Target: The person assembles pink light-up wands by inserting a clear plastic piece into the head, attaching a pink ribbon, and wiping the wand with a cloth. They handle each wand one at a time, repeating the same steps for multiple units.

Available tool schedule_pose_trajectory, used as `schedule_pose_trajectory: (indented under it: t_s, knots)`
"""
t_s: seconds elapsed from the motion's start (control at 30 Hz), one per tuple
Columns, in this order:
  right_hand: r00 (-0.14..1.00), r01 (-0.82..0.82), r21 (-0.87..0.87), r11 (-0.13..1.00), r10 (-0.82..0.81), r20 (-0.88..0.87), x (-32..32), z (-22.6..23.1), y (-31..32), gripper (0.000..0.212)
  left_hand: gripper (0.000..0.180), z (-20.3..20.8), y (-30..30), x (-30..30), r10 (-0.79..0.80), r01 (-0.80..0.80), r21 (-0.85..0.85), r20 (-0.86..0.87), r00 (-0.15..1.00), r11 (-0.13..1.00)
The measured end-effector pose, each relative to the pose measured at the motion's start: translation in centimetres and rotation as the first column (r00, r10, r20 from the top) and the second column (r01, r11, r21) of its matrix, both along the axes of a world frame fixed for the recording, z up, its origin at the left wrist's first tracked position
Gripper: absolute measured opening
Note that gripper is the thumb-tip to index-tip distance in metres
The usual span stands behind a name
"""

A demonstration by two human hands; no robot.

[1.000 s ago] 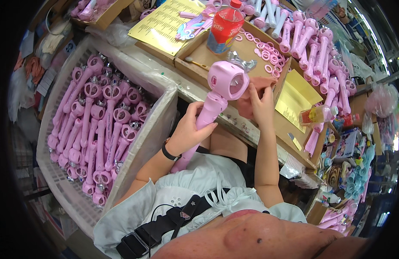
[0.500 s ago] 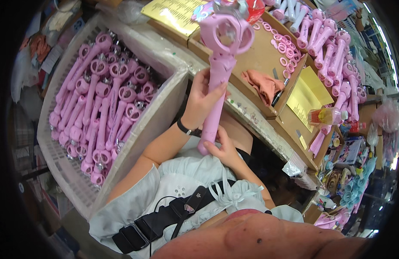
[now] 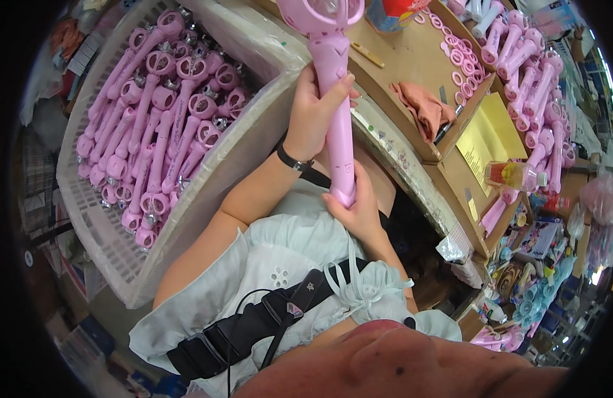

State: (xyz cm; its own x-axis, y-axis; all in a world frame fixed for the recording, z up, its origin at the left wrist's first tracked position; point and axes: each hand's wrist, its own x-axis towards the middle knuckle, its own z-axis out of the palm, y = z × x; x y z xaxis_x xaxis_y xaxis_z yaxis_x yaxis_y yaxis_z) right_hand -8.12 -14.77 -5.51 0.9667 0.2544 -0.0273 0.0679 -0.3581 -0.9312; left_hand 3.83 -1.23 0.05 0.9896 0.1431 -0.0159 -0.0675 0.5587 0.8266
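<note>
While the left fingers [image 3: 335,97] wrap the pink wand [image 3: 340,126], the right fingers [image 3: 336,205] hold its base; a crate [image 3: 114,259] stands left.

Centre bright, evenly lit; strip light [image 3: 610,86] glaring toward two o'clock. Deep shadow under counter [image 3: 403,174], four o'clock. Black fisheye rim; outer edges bent, soft.

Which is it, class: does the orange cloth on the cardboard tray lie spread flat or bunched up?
Bunched up: the cloth shows raised, creased folds rather than one smooth layer on the tray.
</note>
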Motion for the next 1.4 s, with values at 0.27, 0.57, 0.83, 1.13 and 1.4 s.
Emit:
schedule_pose_trajectory:
  t_s: [0.27,0.57,0.83,1.13,1.4]
  knots:
    - [0.989,0.106,-0.179,0.978,-0.085,0.119,-0.3,0.5,0.7,0.071,0.042,-0.7,0.0,-0.7,-0.03,0.025,-0.115,-0.043,0.999,0.993]
    - [0.973,0.202,-0.097,0.975,-0.211,-0.091,-0.7,-0.6,0.6,0.061,0.054,-0.3,0.0,-1.2,-0.266,0.277,-0.28,0.077,0.961,0.919]
    - [0.903,0.085,0.404,0.911,0.101,-0.419,-2.2,-0.1,-2.2,0.052,0.063,-0.3,2.0,1.3,-0.134,0.15,-0.119,0.132,0.982,0.981]
    - [0.786,0.131,0.446,0.885,0.181,-0.591,-2.4,1.4,-3.5,0.046,0.057,-0.7,3.1,1.7,0.017,-0.043,0.205,0.125,0.992,0.978]
    - [0.737,0.116,0.589,0.8,0.328,-0.591,-2.4,0.6,-3.8,0.047,0.055,-0.5,3.8,1.3,-0.099,0.076,0.157,0.143,0.985,0.985]
